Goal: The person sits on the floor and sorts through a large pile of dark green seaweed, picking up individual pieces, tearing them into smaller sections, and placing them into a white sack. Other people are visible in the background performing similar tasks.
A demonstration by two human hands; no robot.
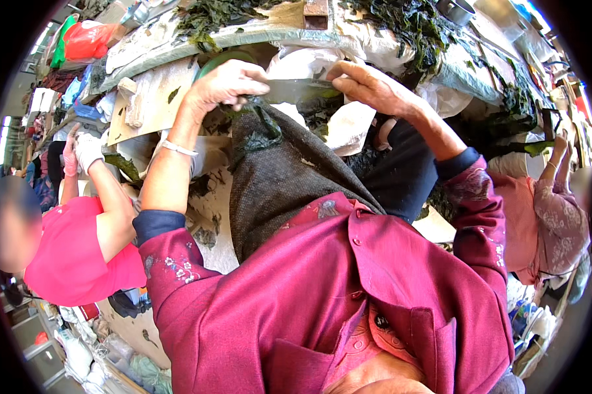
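Note:
A strip of dark green seaweed [301, 90] is stretched between my two hands, above my lap. My left hand [234, 84] pinches its left end between thumb and fingers, and a wet fold of it hangs down onto the dark patterned apron [296, 172]. At the other end, my right hand [357, 84] has thumb and fingertips at the strip's edge. Beyond both hands, heaps of dark seaweed [414, 29] lie on the plastic-covered table [271, 38], some hanging over its edge. White plastic bags [350, 129] sit below, around more seaweed.
A wooden block [315, 14] stands on the table's far part, and a metal pot [456, 11] to its right. A board [160, 93] with a wooden piece [134, 106] is at the left. People work close by on both sides, one wearing white gloves [88, 150].

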